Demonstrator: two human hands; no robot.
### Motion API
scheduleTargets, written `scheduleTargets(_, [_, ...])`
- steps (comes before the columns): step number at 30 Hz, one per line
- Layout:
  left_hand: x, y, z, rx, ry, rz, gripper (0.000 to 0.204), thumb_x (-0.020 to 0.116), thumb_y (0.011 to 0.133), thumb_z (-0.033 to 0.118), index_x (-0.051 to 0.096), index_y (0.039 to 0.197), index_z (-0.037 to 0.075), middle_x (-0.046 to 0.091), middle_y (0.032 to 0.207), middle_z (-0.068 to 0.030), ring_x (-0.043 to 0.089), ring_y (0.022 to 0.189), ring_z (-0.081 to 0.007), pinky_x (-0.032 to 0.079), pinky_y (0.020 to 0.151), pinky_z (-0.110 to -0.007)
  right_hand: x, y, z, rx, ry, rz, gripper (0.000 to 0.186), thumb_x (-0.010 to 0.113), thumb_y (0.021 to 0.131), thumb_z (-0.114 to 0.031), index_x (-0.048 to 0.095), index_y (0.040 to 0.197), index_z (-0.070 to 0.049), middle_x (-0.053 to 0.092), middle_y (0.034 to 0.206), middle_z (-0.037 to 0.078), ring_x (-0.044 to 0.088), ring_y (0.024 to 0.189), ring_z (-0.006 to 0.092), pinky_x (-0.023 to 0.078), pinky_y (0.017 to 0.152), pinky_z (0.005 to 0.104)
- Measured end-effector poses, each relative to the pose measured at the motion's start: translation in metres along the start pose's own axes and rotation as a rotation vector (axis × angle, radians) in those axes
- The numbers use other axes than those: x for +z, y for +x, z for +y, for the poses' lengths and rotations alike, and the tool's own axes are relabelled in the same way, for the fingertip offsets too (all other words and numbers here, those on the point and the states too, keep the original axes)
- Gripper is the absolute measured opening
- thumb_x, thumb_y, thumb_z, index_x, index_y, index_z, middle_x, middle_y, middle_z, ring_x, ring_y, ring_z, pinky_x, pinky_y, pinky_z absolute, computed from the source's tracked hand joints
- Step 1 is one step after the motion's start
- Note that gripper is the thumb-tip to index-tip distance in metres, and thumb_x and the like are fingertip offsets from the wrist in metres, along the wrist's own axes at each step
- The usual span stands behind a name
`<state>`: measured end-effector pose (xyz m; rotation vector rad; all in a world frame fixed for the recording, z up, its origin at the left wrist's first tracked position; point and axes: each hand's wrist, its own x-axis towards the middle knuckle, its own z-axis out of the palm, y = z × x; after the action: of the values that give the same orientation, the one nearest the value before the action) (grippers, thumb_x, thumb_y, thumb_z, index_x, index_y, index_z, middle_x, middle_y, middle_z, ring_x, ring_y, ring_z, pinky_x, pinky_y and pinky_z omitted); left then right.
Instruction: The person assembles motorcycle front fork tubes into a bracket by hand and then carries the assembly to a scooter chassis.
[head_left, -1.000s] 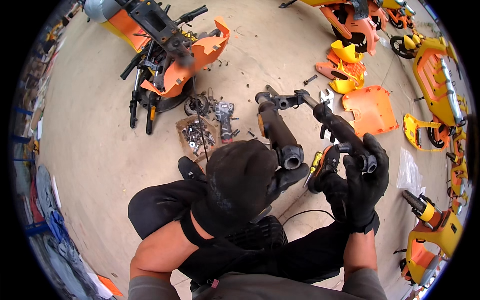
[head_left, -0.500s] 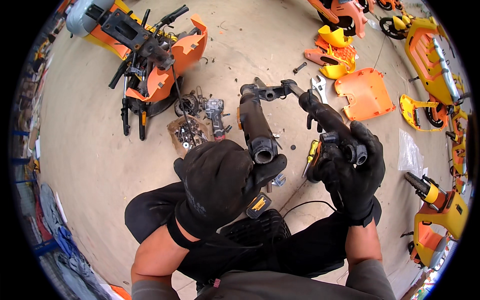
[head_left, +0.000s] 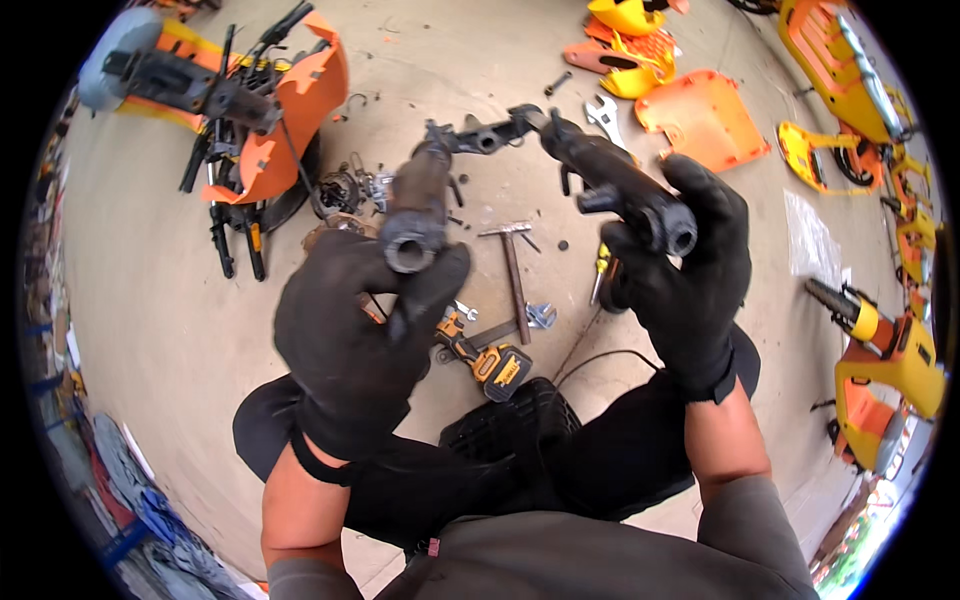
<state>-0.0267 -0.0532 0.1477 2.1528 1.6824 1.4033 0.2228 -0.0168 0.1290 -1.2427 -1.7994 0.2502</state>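
Both hands wear black gloves and hold up a dark metal front fork (head_left: 605,170), its two thick legs joined by a crosspiece at the far end. My left hand (head_left: 350,340) is closed round the left leg near its open, hollow end. My right hand (head_left: 690,290) grips the end of the right leg, thumb on one side and fingers on the other. Below the fork, on the floor, lie a hammer (head_left: 515,280), a yellow and black cordless power tool (head_left: 490,365), and a yellow-handled screwdriver (head_left: 601,265) partly behind my right hand.
A partly dismantled orange and yellow scooter (head_left: 290,130) stands at the left. An adjustable wrench (head_left: 605,118) and an orange panel (head_left: 705,120) lie at the far right. A clear plastic bag (head_left: 812,235) is on the floor, near more scooters (head_left: 890,385). A black crate (head_left: 510,425) sits between my knees.
The fork and both hands have shifted up and left in the picture, as the whole view has moved. The hammer and more of the yellow power tool now show below the fork.
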Motion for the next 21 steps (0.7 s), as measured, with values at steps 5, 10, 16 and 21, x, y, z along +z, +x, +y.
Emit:
scheduleTargets(5, [0.000,0.004,0.000,-0.119,-0.088,0.065,0.025,0.082,0.080,0.000,0.057,0.083,0.005,0.067,0.086,-0.0088,0.063,0.077,-0.0163,0.050,0.074,-0.031,0.007,0.005,0.003,-0.013,0.086,0.053,0.067,0.094,0.070,-0.018,0.056,0.124,-0.006,0.069,0.101,0.007,0.070,0.082,0.0151,0.057,0.072,0.0295])
scheduleTargets(10, [0.000,-0.001,-0.014,-0.197,-0.143,0.106,0.020,0.078,0.085,-0.002,0.058,0.086,0.002,0.067,0.091,-0.0079,0.063,0.085,-0.0138,0.049,0.081,-0.029,0.014,0.004,0.000,0.006,0.207,0.021,0.067,0.095,0.070,-0.015,0.054,0.121,-0.003,0.069,0.108,0.010,0.071,0.098,0.0158,0.059,0.084,0.0291])
scheduleTargets(16, [0.005,0.005,-0.008,-0.111,-0.092,0.135,0.021,0.069,0.095,0.003,0.054,0.082,0.002,0.061,0.077,-0.0024,0.058,0.073,-0.0090,0.048,0.066,-0.024,0.015,0.007,0.006,-0.065,0.220,0.064,0.063,0.094,0.073,-0.018,0.055,0.120,-0.003,0.070,0.106,0.010,0.072,0.093,0.0155,0.061,0.079,0.0285])
scheduleTargets(21, [0.002,0.004,-0.009,-0.152,-0.104,0.112,0.019,0.074,0.090,-0.002,0.056,0.085,0.001,0.068,0.085,-0.0092,0.065,0.074,-0.0123,0.052,0.071,-0.027,0.014,0.009,0.009,-0.131,0.184,0.077,0.060,0.093,0.074,-0.018,0.056,0.118,-0.001,0.070,0.103,0.010,0.073,0.091,0.0153,0.061,0.077,0.0289])
